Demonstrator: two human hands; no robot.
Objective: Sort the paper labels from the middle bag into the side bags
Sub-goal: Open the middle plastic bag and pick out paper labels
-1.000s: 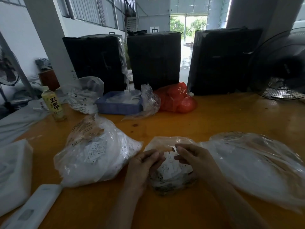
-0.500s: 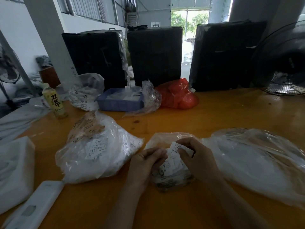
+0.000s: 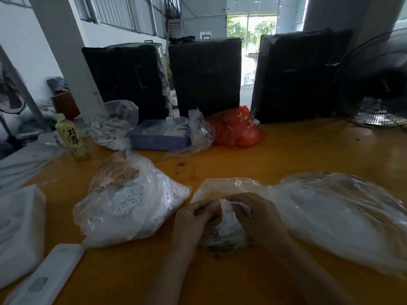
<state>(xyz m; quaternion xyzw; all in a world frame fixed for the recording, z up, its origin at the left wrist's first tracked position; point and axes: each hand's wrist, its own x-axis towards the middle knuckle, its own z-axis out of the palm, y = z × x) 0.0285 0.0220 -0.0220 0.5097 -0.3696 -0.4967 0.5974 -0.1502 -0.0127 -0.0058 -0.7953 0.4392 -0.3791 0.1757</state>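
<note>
A small clear middle bag [image 3: 222, 188] of paper labels lies on the orange table in front of me. My left hand [image 3: 193, 219] and my right hand [image 3: 257, 216] meet over its mouth, both pinching one white printed label [image 3: 226, 209] that stands up between the fingertips. More labels [image 3: 226, 236] show inside the bag under my hands. A fuller clear bag of white labels [image 3: 132, 203] lies to the left. A wide clear bag [image 3: 343, 212] with white contents lies to the right, touching the middle bag.
Behind stand three black wrapped bundles [image 3: 204, 75], a red plastic bag [image 3: 237, 128], a blue tray [image 3: 158, 137] in clear film, another clear bag [image 3: 112, 124] and a yellow drink bottle [image 3: 71, 138]. A fan [image 3: 374, 84] sits far right. White packages [image 3: 19, 227] lie at the near left.
My right hand lifted a label out of the middle bag, and my left hand has now come up to pinch it too. The view has tilted down slightly.
</note>
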